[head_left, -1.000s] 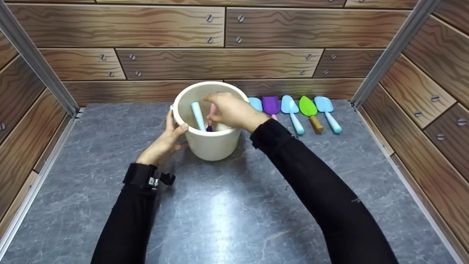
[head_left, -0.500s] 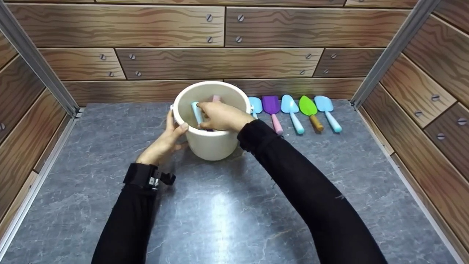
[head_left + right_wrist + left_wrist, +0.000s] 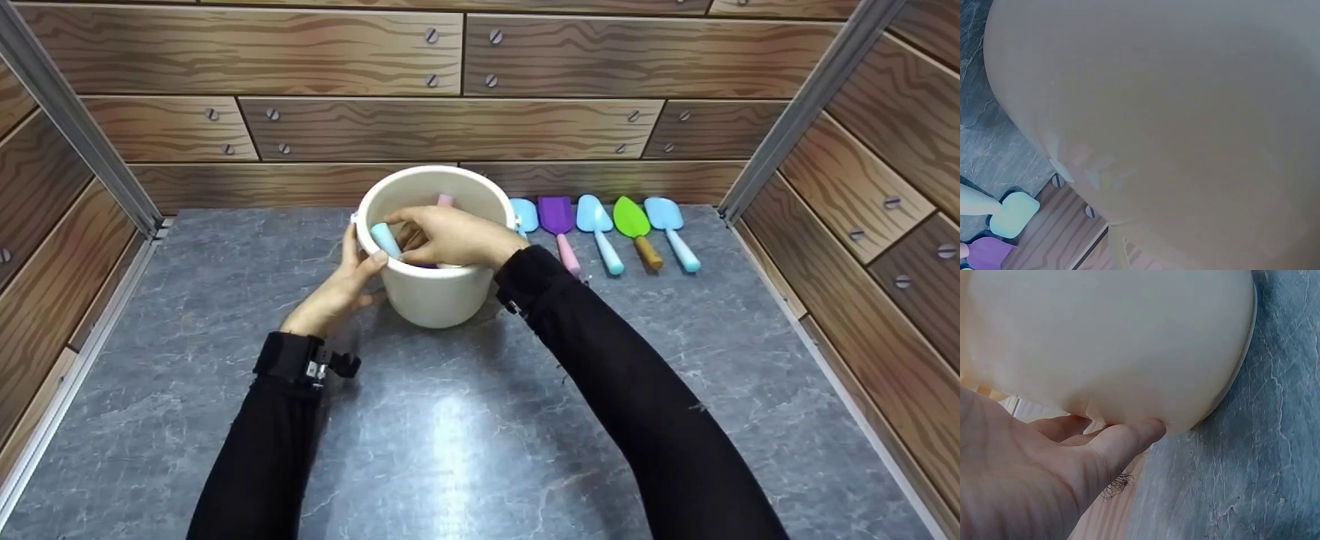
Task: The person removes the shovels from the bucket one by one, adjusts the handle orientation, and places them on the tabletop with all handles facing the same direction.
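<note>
A cream plastic bucket (image 3: 442, 296) stands upright on the grey table. My left hand (image 3: 341, 277) holds its left side, thumb at the rim and fingers against the outer wall (image 3: 1117, 371). My right hand (image 3: 450, 232) reaches into the bucket, its thumb and index finger at a light blue handle (image 3: 385, 240) that leans on the left rim. That handle looks like those of the toy trowels outside; its lower end is hidden. A pink handle (image 3: 445, 200) shows behind my right hand, and a bit of purple lies below it. The right wrist view shows mainly the bucket's outer wall.
Right of the bucket, several trowels lie in a row by the back wall: a blue one (image 3: 525, 214) partly hidden by the bucket, a purple one (image 3: 556, 215), another blue one (image 3: 593, 214), a green one (image 3: 631, 217) and a further blue one (image 3: 664, 214). Wood-patterned walls enclose the table.
My right hand has let go of the pink handle and moved left to the blue one. The pink handle now leans back; the blue handle has tilted left. My left hand stays put.
</note>
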A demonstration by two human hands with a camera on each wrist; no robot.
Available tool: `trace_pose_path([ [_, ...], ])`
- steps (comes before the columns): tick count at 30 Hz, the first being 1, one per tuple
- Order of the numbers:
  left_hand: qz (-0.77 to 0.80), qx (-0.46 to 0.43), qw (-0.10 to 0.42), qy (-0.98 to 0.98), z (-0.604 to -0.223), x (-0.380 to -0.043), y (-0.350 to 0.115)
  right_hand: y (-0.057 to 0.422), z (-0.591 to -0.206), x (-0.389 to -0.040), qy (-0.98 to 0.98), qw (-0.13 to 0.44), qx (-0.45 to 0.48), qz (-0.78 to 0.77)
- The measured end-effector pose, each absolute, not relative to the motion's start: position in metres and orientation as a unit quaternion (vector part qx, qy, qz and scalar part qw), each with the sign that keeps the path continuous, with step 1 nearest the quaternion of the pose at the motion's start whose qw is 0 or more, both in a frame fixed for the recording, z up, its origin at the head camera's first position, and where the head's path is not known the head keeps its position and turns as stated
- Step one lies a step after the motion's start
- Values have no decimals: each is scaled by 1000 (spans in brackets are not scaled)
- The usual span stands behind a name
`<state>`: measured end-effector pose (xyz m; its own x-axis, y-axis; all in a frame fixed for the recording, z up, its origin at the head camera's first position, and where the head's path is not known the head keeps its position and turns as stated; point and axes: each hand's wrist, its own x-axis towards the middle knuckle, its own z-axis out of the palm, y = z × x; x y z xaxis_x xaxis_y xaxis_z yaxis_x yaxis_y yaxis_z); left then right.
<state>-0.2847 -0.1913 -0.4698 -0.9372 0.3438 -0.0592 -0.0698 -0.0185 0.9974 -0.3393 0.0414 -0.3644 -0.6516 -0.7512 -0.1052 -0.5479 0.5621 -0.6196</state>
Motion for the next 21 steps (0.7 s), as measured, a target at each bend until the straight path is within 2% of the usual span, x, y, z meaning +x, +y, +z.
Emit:
trace_pose_path([
  [16, 713, 100, 143, 680, -470, -286, -189, 46, -363, -336, 845, 150, -409, -309],
  [21, 717, 99, 140, 676, -470, -285, -189, 50, -363, -336, 838, 110, -401, -354],
])
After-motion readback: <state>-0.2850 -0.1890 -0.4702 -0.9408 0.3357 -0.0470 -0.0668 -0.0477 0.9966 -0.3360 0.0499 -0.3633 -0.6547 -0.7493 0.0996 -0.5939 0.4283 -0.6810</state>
